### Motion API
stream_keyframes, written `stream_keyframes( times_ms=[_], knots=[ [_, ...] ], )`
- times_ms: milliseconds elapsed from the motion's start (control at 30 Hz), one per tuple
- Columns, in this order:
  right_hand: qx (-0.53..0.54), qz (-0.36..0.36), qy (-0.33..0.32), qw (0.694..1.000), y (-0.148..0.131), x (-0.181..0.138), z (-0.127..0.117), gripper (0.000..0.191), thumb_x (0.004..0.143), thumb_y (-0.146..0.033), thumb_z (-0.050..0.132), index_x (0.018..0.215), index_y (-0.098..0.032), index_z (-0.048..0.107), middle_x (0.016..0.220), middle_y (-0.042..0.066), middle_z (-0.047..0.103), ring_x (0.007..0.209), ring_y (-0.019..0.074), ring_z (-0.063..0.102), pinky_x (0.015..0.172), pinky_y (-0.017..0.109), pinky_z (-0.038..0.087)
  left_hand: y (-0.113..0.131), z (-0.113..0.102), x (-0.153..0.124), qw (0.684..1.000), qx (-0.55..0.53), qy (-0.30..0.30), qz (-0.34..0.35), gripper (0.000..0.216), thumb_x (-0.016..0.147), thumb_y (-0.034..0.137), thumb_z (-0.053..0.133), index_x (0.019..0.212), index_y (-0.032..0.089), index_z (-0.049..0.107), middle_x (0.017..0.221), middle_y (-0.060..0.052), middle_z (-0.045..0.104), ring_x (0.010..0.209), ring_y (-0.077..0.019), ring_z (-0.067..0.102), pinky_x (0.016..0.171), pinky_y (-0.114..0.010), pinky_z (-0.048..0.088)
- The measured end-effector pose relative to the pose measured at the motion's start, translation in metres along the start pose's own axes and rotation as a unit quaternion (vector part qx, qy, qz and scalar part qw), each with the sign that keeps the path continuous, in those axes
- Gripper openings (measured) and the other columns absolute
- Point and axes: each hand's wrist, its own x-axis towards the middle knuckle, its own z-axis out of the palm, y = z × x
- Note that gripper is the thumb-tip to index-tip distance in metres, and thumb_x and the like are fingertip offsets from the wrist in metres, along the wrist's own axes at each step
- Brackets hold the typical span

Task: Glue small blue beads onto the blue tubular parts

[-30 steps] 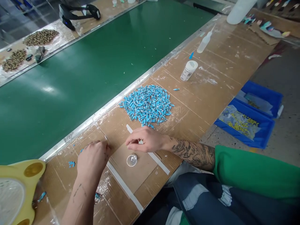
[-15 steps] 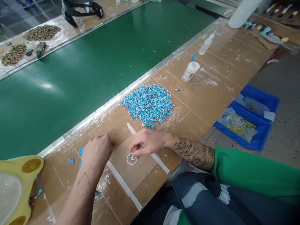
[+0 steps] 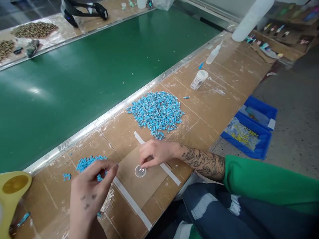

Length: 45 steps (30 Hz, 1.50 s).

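Observation:
My right hand is closed in a pinch, its fingertips at the edge of a small clear round dish. Whatever is between those fingers is too small to make out. The dish lies on a brown sheet held down by white tape strips. To the left, my left hand is raised with thumb and forefinger pinched together; any small piece at the tips cannot be made out. Behind it lies a heap of tiny blue pieces, partly hidden. A larger pile of slim blue-and-silver parts sits beyond my right hand.
A white tub and a squeeze bottle stand and lie farther right. At the lower left is a yellow plastic object. A green belt runs behind the metal edge. Blue bins are on the floor.
My left hand has turned and drawn back from the heap of tiny blue pieces, exposing more of it. My right hand stays at the clear dish. The whole view has shifted slightly.

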Motion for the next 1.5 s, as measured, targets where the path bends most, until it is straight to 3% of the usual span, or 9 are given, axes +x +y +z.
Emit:
stream_keyframes(
  times_ms=[67,167,267,333,567,767,867,1067,1500],
  knots=[
    [-0.056,-0.034,0.004,0.998,-0.005,0.001,0.003,0.015,0.092,-0.021,0.064,0.084,-0.013,0.074,0.076,0.001,0.065,0.075,0.0118,0.057,0.072,0.023,0.043,-0.012,0.013,-0.020,0.979,-0.200,0.040,0.007,0.007,0.078,0.025,0.078,0.078,0.022,0.072,0.082,-0.002,0.069,0.077,-0.0177,0.061,0.067,-0.028,0.045],
    [-0.149,-0.063,0.013,0.987,-0.012,0.004,0.008,0.017,0.093,-0.021,0.059,0.083,-0.015,0.072,0.076,0.001,0.063,0.075,0.0136,0.055,0.073,0.026,0.043,-0.025,0.039,-0.035,0.900,-0.431,0.036,0.058,0.007,0.078,0.015,0.076,0.083,0.021,0.076,0.078,-0.004,0.067,0.077,-0.0187,0.061,0.071,-0.031,0.050],
    [-0.161,-0.069,0.029,0.984,-0.011,0.005,0.011,0.018,0.094,-0.023,0.059,0.084,-0.016,0.072,0.076,0.001,0.063,0.075,0.0137,0.055,0.072,0.027,0.043,-0.029,0.055,-0.034,0.815,-0.572,0.025,0.089,0.003,0.080,0.021,0.075,0.082,0.019,0.076,0.069,-0.003,0.061,0.068,-0.0160,0.056,0.062,-0.029,0.050],
    [-0.148,-0.070,0.044,0.986,-0.008,0.005,0.011,0.019,0.096,-0.024,0.059,0.084,-0.016,0.072,0.076,0.001,0.063,0.075,0.0134,0.055,0.072,0.026,0.043,-0.027,0.058,-0.032,0.787,-0.611,0.025,0.086,0.005,0.080,0.023,0.076,0.080,0.019,0.075,0.065,-0.002,0.057,0.066,-0.0147,0.053,0.057,-0.026,0.047],
    [-0.123,-0.096,0.015,0.988,-0.008,0.006,0.006,0.018,0.093,-0.020,0.059,0.080,-0.014,0.069,0.072,0.001,0.061,0.071,0.0127,0.053,0.069,0.026,0.042,-0.023,0.054,-0.030,0.789,-0.599,-0.007,0.134,0.005,0.084,0.023,0.072,0.085,0.019,0.075,0.065,-0.003,0.056,0.066,-0.0155,0.052,0.058,-0.029,0.047],
    [0.005,-0.042,0.122,0.992,-0.046,0.019,-0.014,0.020,0.095,-0.022,0.056,0.078,-0.014,0.064,0.067,0.000,0.056,0.067,0.0099,0.050,0.070,0.024,0.042,-0.023,0.057,-0.032,0.792,-0.599,-0.009,0.117,0.004,0.082,0.022,0.075,0.084,0.020,0.077,0.066,-0.004,0.059,0.066,-0.0162,0.055,0.061,-0.031,0.050],
    [0.031,-0.015,0.107,0.994,-0.063,0.032,-0.014,0.022,0.097,-0.025,0.052,0.082,-0.014,0.064,0.072,0.002,0.058,0.071,0.0102,0.051,0.073,0.025,0.043,-0.021,0.058,-0.032,0.794,-0.598,-0.010,0.109,0.003,0.081,0.023,0.077,0.082,0.020,0.077,0.066,-0.003,0.062,0.065,-0.0153,0.057,0.061,-0.029,0.051],
    [0.035,-0.075,0.137,0.987,-0.064,0.046,-0.003,0.024,0.098,-0.021,0.051,0.079,-0.013,0.064,0.071,0.000,0.057,0.071,0.0079,0.050,0.075,0.022,0.045,-0.020,0.057,-0.033,0.790,-0.607,-0.022,0.084,0.003,0.080,0.024,0.078,0.082,0.022,0.079,0.070,-0.003,0.066,0.073,-0.0157,0.062,0.071,-0.029,0.054],
    [0.032,-0.015,0.071,0.997,-0.061,0.043,-0.004,0.030,0.099,-0.031,0.046,0.081,-0.018,0.065,0.072,0.003,0.060,0.076,0.0121,0.055,0.079,0.025,0.047,-0.015,0.054,-0.033,0.795,-0.601,-0.022,0.075,0.003,0.079,0.024,0.079,0.080,0.022,0.078,0.068,-0.004,0.064,0.069,-0.0159,0.060,0.064,-0.029,0.052]
  ],
)
